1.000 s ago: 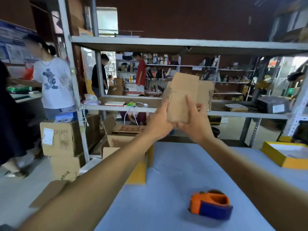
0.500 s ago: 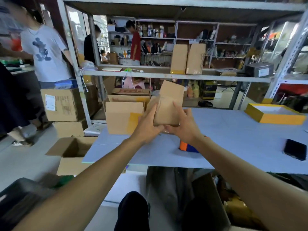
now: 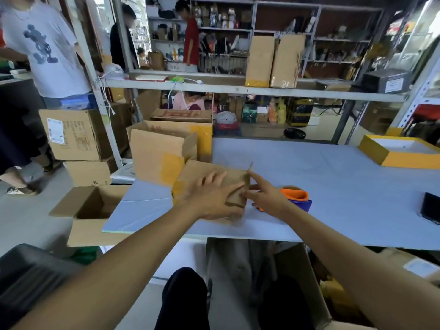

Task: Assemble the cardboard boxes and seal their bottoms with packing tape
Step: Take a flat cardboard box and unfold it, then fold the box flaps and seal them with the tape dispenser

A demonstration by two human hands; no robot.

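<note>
Left hand (image 3: 212, 198) lies palm-down on top of the small cardboard box (image 3: 234, 181), fingers spread and nearly straight, thumb down the box's near face. Right hand (image 3: 267, 198) is at the box's right edge, index finger extended and touching the top corner; the other fingers are blurred, so whether they hold anything is unclear. Box sits on the table (image 3: 333, 186) at frame center, near the front edge. Orange-and-blue tape dispenser (image 3: 296, 198) is on the table just right of the right hand. A larger open box (image 3: 162, 156) with yellow tape stands at the table's left end.
</note>
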